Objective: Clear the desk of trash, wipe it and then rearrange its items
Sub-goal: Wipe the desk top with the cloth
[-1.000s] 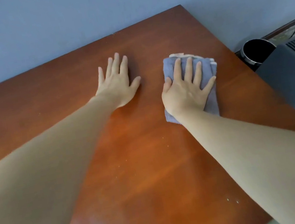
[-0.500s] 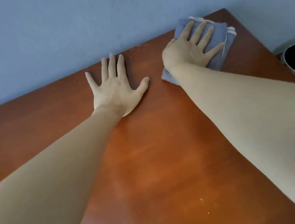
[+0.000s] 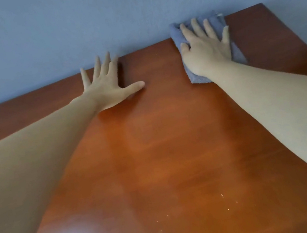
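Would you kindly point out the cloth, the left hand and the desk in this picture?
cloth [image 3: 175, 31]: head view, its far left corner beside the fingers.
left hand [image 3: 105, 87]: head view, the back of the hand.
desk [image 3: 173, 143]: head view, bare wood between the arms.

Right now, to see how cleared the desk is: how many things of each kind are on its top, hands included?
Cloths: 1, the blue cloth at the far edge of the desk
Hands: 2, left hand flat on the wood, right hand pressing the blue cloth
Pale specks: too small to count
Total: 3
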`<state>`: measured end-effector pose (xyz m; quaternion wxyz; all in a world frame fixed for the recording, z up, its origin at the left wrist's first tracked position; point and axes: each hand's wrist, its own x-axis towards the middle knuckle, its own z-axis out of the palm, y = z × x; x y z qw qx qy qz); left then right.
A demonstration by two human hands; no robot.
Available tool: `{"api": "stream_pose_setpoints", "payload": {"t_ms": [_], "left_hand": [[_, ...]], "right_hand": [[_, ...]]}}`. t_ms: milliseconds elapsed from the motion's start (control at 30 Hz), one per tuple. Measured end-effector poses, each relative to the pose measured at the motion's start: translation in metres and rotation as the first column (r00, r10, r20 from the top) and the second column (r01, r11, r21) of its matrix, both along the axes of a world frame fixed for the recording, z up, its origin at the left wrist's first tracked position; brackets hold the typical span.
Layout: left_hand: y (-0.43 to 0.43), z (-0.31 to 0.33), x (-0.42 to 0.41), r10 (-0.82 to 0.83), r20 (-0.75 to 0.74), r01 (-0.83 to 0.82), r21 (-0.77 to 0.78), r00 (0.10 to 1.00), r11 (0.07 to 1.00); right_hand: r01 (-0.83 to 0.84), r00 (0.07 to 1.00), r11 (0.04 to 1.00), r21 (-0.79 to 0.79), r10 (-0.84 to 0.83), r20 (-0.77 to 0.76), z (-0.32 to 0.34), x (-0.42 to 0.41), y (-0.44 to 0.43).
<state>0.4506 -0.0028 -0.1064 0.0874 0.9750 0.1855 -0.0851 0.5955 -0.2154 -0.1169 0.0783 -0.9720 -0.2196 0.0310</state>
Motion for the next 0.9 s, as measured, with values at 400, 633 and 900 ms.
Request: {"api": "stream_pose_setpoints", "payload": {"t_ms": [400,633,900], "left_hand": [[0.012,-0.012,-0.008,0.057,-0.051,-0.055,0.048,0.997,0.997],[0.018,-0.005,-0.015,0.026,0.015,-0.024,-0.101,1.000,0.995],[0.089,-0.008,-0.087,0.237,-0.080,-0.233,0.050,0.968,0.971]], "right_hand": [[0.023,0.999,1.000,0.007,-0.022,-0.039,0.005,-0.036,0.101],[-0.293,0.956,0.956,0.033,0.293,-0.006,0.003,-0.053,0.107],[-0.101,0.995,0.995,-0.014,0.101,0.009,0.001,-0.064,0.120]]}}
